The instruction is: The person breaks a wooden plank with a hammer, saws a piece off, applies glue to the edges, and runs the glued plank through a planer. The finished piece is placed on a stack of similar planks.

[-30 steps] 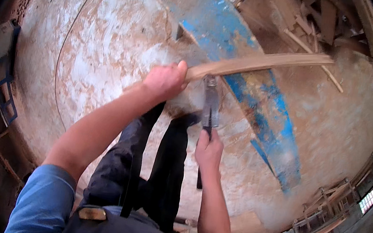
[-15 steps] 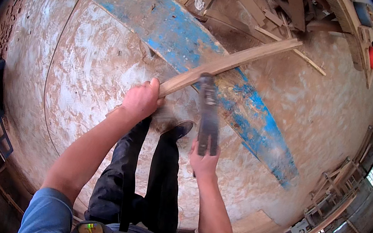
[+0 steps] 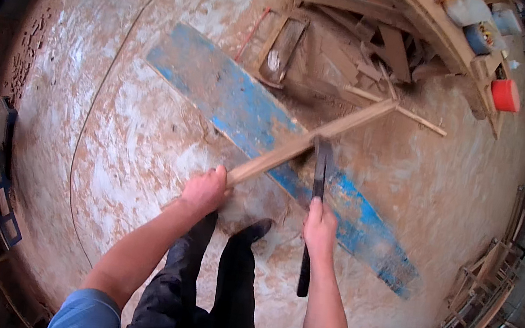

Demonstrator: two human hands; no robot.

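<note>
My left hand (image 3: 205,188) is closed round the near end of a long wooden batten (image 3: 270,160). The batten slants away to the far right across a worn blue board (image 3: 218,94). In my right hand (image 3: 321,224) is a dark hammer (image 3: 319,179), its handle sticking out below the fist. The hammer's head is at the batten's right side, around its middle; blur hides its exact shape and whether it touches the wood. Beneath the batten, the blue board slopes from far left to near right.
Beyond the board lie a small wooden box frame (image 3: 282,49), a thin light stick (image 3: 419,121) and a heap of wood scraps (image 3: 395,52). A red bucket (image 3: 505,95) stands at the far right. A dark cable (image 3: 81,138) crosses the stained floor (image 3: 134,166) on the left.
The view has shifted, so the board and batten appear lower. My right hand and the hammer have moved rightward; the hammer, smeared before, shows more sharply. My left hand keeps hold of the batten.
</note>
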